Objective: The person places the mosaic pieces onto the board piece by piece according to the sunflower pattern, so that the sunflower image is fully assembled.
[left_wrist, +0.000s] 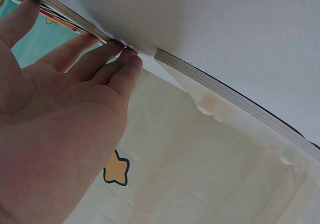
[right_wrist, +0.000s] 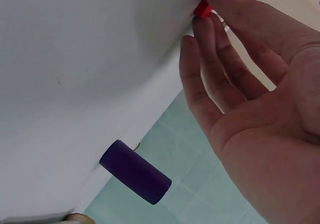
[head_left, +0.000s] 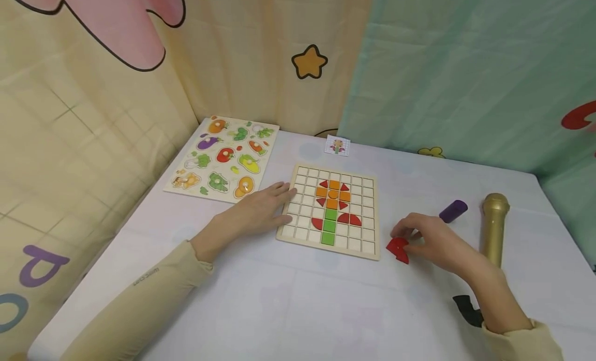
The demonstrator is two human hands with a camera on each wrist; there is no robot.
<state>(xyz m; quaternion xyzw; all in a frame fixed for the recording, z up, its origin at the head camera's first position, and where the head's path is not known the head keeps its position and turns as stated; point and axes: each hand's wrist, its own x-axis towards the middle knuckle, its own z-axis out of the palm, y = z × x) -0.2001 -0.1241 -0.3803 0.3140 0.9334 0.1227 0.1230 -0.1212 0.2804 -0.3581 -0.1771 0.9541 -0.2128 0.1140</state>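
A square wooden grid board [head_left: 309, 235] lies on the table, bearing orange, red and green pieces laid out as a flower. At its left edge rests my left hand [head_left: 253, 210], fingers fairly straight along the rim; the left wrist view shows the fingertips against the board's side. Just right of the board, my right hand [head_left: 433, 243] pinches a red puzzle piece [head_left: 397, 248] between thumb and fingers, low over the table. In the right wrist view the red piece [right_wrist: 202, 8] shows between the fingertips, its outline partly hidden by them.
A vegetable peg puzzle [head_left: 225, 159] lies at the back left. Behind the board is a small pattern card [head_left: 337, 145]. To the right are a purple cylinder [head_left: 453, 211], a gold microphone-shaped object [head_left: 494, 226] and a black curved piece [head_left: 467, 309] by the right forearm. Curtains border the table's back.
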